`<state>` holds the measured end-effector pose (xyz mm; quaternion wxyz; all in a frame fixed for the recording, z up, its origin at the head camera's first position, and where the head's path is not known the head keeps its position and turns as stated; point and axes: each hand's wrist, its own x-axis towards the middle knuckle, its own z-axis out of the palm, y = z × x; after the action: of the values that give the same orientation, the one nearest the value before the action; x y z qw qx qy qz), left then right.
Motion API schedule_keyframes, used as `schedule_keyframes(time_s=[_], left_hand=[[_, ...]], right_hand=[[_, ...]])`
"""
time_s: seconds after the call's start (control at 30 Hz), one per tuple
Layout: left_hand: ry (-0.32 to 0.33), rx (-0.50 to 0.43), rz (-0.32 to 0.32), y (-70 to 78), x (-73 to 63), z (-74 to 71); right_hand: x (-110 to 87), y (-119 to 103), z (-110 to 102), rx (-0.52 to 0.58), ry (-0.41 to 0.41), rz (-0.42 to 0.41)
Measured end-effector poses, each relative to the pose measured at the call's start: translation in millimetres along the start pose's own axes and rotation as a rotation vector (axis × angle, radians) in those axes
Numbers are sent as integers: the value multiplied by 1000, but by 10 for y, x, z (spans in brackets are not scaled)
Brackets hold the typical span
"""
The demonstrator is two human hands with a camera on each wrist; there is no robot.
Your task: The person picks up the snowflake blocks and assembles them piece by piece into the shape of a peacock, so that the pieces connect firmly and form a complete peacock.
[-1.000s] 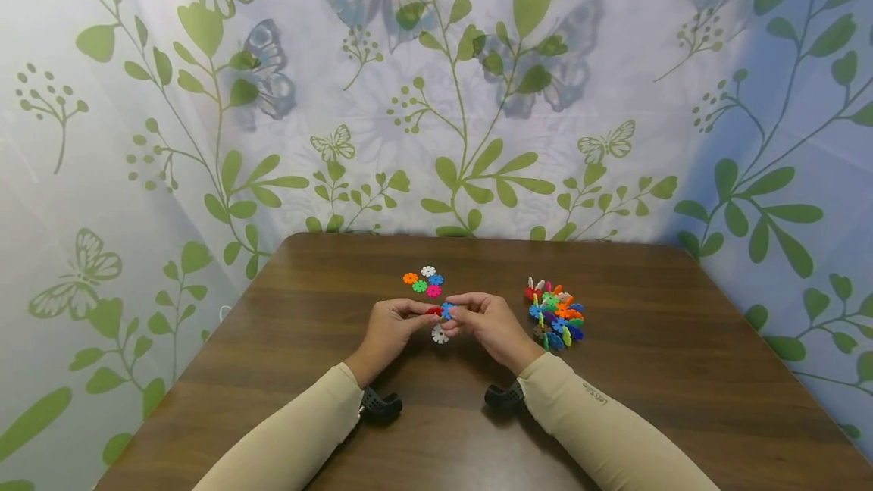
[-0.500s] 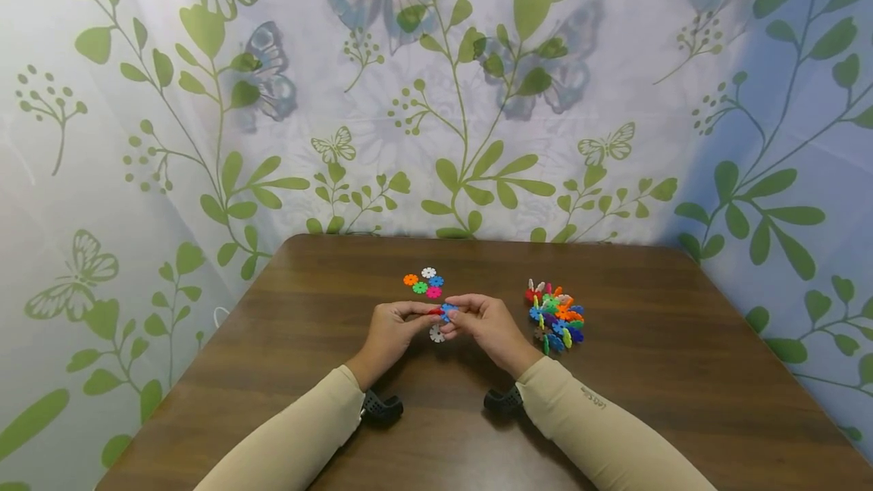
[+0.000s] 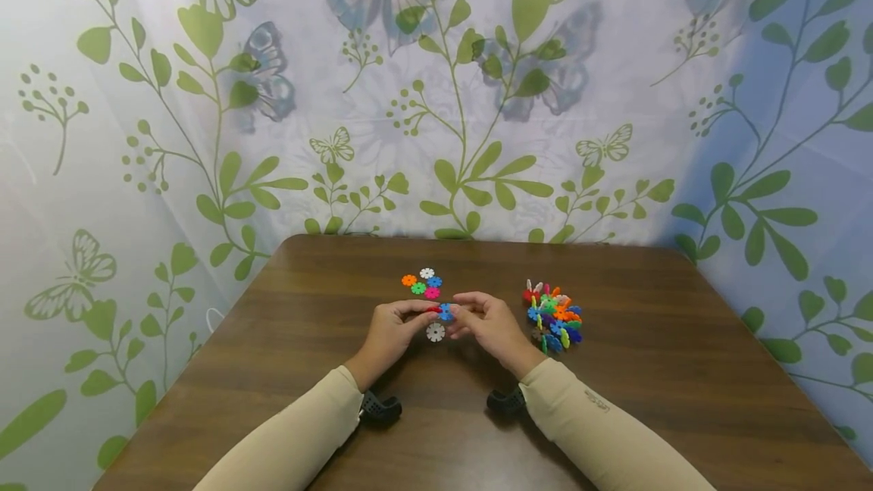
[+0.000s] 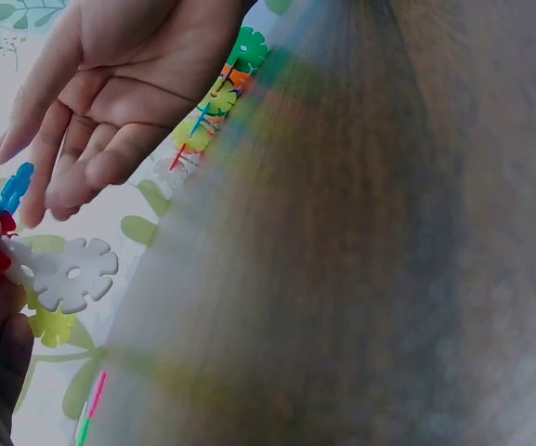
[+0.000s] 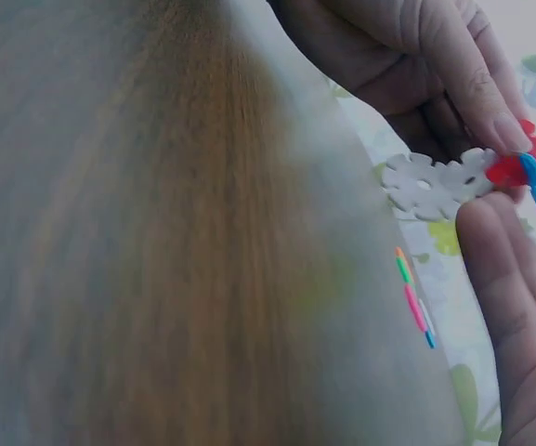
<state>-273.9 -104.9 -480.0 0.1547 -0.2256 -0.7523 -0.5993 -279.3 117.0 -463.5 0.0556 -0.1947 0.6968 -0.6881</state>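
My left hand pinches a red snowflake disc between thumb and fingers. Slotted into the red piece is a blue snowflake disc. Joined white discs stick out below the grip, and a yellow disc shows behind them in the left wrist view. Beside the blue disc is my right hand, its fingers loosely bent. A gap shows between that hand's fingertips and the blue piece in the left wrist view. Fingers hide part of the red disc.
Loose white, orange, green, blue and pink discs lie beyond the hands. A multicoloured cluster of joined discs sits at right on the brown wooden table. A patterned curtain hangs behind.
My right hand has let go of the blue disc and drawn slightly right, so more of the disc shows. The left hand has kept its hold and barely moved.
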Motion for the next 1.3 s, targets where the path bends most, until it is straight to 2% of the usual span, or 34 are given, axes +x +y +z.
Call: schedule_keyframes(time_s=[0.23, 0.4, 0.53, 0.67, 0.8, 0.93, 1.07, 1.2, 1.3], left_hand=[[-14, -5, -30, 5, 6, -25], [-36, -13, -67, 41, -13, -37], [-39, -18, -85, 46, -17, -35], [-26, -20, -96, 36, -20, -21], [-8, -3, -103, 40, -17, 4], [8, 22, -120, 36, -14, 21], [9, 26, -135, 38, -12, 23], [-6, 11, -124, 25, -9, 4], [-23, -7, -105, 10, -12, -14]], right_hand=[[-83, -132, -162, -200, 82, -21], [-150, -298, -393, -296, 134, -63], [-181, -375, -670, -375, 212, -66], [-203, -376, -1013, -503, 288, -37], [-237, -346, -1393, -545, 318, -2], [-282, -244, -1765, -532, 279, 68], [-338, -134, -2056, -559, 172, 150], [-372, -64, -2226, -558, 61, 189], [-373, -19, -2283, -562, -16, 173]])
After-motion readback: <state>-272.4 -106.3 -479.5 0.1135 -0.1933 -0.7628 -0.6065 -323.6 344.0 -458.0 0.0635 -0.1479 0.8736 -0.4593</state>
